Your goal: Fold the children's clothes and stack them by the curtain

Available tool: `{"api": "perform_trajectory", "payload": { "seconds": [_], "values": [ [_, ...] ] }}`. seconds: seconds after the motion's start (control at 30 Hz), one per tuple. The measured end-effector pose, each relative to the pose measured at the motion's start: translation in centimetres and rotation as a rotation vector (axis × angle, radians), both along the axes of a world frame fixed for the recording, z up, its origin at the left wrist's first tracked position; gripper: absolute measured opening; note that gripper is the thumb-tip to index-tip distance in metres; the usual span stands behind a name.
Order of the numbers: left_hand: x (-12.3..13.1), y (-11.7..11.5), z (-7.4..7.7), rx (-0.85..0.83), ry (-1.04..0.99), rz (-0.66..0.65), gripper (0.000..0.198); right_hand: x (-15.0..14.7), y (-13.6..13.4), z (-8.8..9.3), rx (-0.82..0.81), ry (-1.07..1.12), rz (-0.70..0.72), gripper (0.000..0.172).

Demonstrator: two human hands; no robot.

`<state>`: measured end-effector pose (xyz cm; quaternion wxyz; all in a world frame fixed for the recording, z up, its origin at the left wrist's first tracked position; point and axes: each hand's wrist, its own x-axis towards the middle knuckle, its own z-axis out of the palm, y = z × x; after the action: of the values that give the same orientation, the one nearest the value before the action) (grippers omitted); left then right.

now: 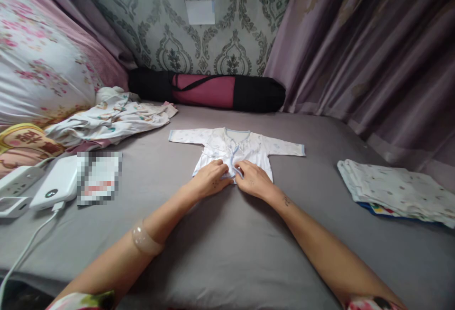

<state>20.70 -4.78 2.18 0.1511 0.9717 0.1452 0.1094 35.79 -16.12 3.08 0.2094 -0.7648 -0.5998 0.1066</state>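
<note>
A small white baby shirt (213, 151) with pale blue trim lies on the grey bed sheet, its sleeves stretched out to both sides and its neckline facing away from me. My left hand (213, 177) is closed on the lower front of the shirt, left of the middle opening. Just beside it, my right hand (254, 177) pinches the blue-edged front flap near the hem. Thin ties show on the chest above my fingers. My fingertips are partly hidden by the hands and the cloth.
Folded patterned cloths (394, 191) lie at the right. On the left are a white power bank (59, 182) with a cable, a power strip (21, 179), a blurred-out packet (101, 177) and a crumpled cloth (117, 115). A black-and-maroon long bag (206, 89) rests against the wall.
</note>
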Motion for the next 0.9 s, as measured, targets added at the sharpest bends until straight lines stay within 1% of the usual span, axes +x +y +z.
{"api": "perform_trajectory", "payload": {
  "seconds": [0.07,0.1,0.23,0.3,0.33,0.4,0.47,0.5,0.6,0.7,0.77,0.83,0.87,0.9],
  "values": [
    [0.4,-0.2,-0.3,-0.02,-0.001,0.067,0.025,0.8,0.4,-0.5,0.033,0.13,-0.059,0.028],
    [0.6,-0.3,-0.4,-0.023,-0.003,0.092,0.025,1.3,0.6,-0.6,0.042,0.24,-0.095,0.028],
    [1.0,-0.4,-0.5,-0.01,-0.022,0.151,0.014,2.6,0.8,-0.4,0.048,0.835,-0.286,0.026],
    [1.0,-0.4,-0.4,-0.041,-0.052,0.184,0.015,2.8,0.9,0.0,0.088,1.066,-0.358,0.024],
    [1.0,-0.4,-0.4,-0.067,-0.079,0.199,0.014,2.9,0.9,0.3,0.11,1.136,-0.377,0.023],
    [1.0,-0.4,-0.1,-0.108,-0.134,0.201,0.013,2.8,0.9,0.8,0.14,1.19,-0.382,0.023],
    [1.0,-0.6,0.1,-0.097,-0.15,0.152,0.014,2.7,0.9,1.1,0.156,1.147,-0.337,0.023],
    [1.0,-0.7,0.2,-0.064,-0.131,0.11,0.015,2.6,0.9,1.2,0.164,1.098,-0.302,0.023],
    [1.1,-1.2,0.2,0.085,-0.02,-0.031,0.024,2.4,0.9,0.9,0.184,0.875,-0.168,0.023],
    [1.1,-1.5,0.1,0.164,0.027,-0.109,0.03,2.0,0.7,0.4,0.167,0.619,-0.039,0.022],
    [1.0,-1.6,0.2,0.14,0.028,-0.109,0.025,1.6,0.5,0.3,0.096,0.465,0.078,0.024],
    [0.8,-1.6,0.4,0.08,0.025,-0.076,0.02,1.3,0.1,0.5,0.014,0.323,0.178,0.033],
    [0.7,-1.6,0.5,0.052,0.014,-0.044,0.02,1.3,-0.1,0.7,-0.011,0.254,0.193,0.035],
    [0.5,-1.5,0.5,0.036,-0.009,-0.005,0.021,1.2,-0.2,0.8,-0.014,0.186,0.171,0.035]
  ]
}}
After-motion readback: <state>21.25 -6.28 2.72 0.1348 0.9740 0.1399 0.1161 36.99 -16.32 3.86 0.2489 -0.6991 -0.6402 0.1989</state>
